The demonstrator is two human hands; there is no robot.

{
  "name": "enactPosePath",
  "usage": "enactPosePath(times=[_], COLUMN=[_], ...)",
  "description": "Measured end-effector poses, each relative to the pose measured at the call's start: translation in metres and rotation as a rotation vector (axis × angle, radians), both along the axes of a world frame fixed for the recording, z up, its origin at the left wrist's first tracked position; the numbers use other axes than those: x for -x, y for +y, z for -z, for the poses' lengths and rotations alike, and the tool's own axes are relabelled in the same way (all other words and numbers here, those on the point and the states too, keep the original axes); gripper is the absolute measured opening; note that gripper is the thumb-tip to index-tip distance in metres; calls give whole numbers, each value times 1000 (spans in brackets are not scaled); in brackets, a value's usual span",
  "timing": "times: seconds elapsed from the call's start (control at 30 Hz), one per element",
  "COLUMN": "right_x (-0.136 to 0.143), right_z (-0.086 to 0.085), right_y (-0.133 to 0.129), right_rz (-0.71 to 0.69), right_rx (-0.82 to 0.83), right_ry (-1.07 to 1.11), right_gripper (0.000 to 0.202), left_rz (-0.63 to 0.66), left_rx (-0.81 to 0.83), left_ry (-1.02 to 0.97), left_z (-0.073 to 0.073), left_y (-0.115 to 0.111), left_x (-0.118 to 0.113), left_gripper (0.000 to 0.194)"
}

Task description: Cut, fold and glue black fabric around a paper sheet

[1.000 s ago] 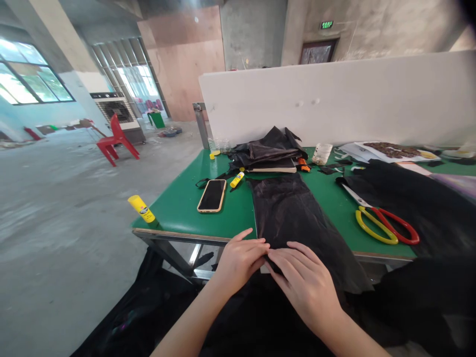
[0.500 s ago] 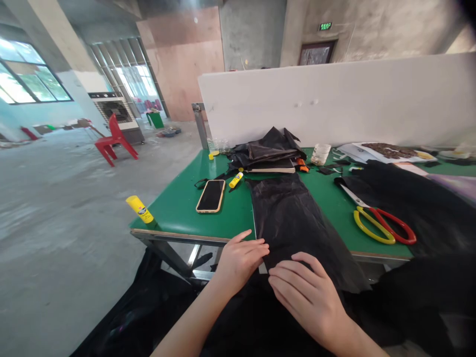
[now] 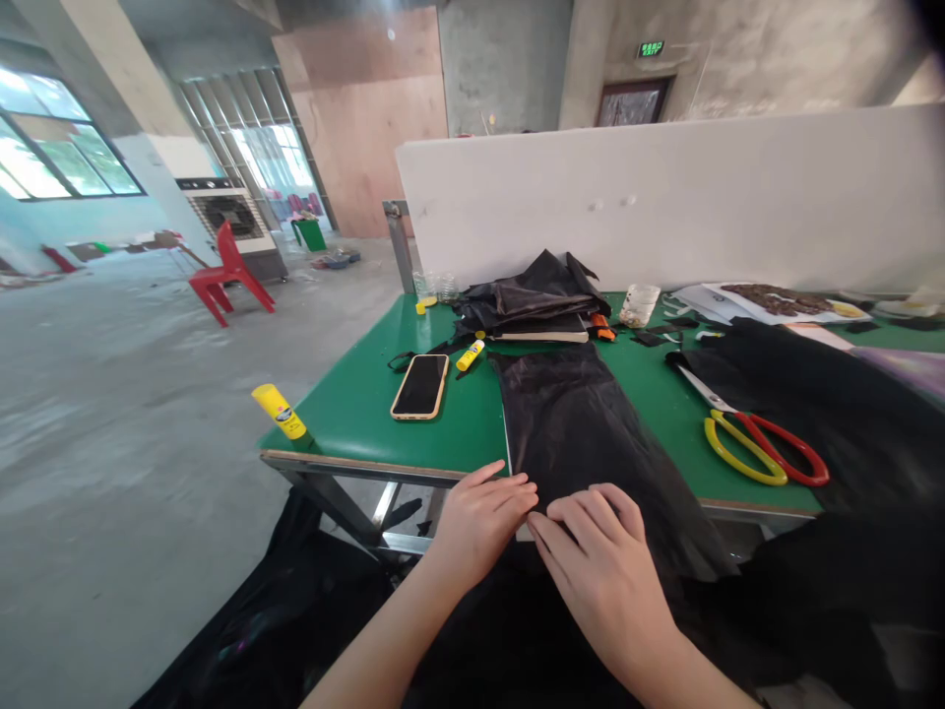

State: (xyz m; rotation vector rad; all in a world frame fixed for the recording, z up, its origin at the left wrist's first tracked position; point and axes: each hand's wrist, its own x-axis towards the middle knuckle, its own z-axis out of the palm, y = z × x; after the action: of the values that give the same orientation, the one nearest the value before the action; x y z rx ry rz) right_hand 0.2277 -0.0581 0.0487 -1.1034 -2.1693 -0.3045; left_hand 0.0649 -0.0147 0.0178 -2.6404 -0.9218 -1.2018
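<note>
A black sheet (image 3: 591, 423) lies over the front edge of the green table (image 3: 346, 414), with a thin white edge showing along its left side. My left hand (image 3: 483, 517) rests on the sheet's near left edge, fingers stretched out. Just right of it, my right hand (image 3: 601, 556) is bent over the same sheet, fingers curled and pressed together at the near edge; what they grip is hidden. Beyond the hands lie a phone (image 3: 420, 387) and a small yellow glue stick (image 3: 471, 355). Scissors (image 3: 749, 433) with yellow and red handles lie to the right.
A larger glue stick (image 3: 279, 412) stands at the table's left corner. Black material is piled on a book (image 3: 542, 336) near the white board (image 3: 664, 207). More black cloth (image 3: 834, 414) covers the right side. A red chair (image 3: 228, 276) stands on the floor.
My right hand has shifted slightly up and left, its fingers more curled and closer to my left hand. My left hand has barely moved. The view has shifted slightly.
</note>
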Motion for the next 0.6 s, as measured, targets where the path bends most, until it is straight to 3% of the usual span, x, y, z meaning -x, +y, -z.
enactPosePath(times=[0.27, 0.43, 0.6], right_x=[-10, -16, -33], right_z=[2, -24, -46], right_y=[-22, -28, 5], right_rz=[-43, -113, -2], right_rx=[-15, -64, 41], right_ry=[62, 240, 176], right_gripper=[15, 11, 10], left_rz=[-6, 10, 7], left_rx=[-45, -55, -34], left_ry=[27, 18, 42], left_z=[-1, -3, -3], left_y=[0, 2, 1], left_x=[-4, 2, 6], left_gripper=[17, 17, 16])
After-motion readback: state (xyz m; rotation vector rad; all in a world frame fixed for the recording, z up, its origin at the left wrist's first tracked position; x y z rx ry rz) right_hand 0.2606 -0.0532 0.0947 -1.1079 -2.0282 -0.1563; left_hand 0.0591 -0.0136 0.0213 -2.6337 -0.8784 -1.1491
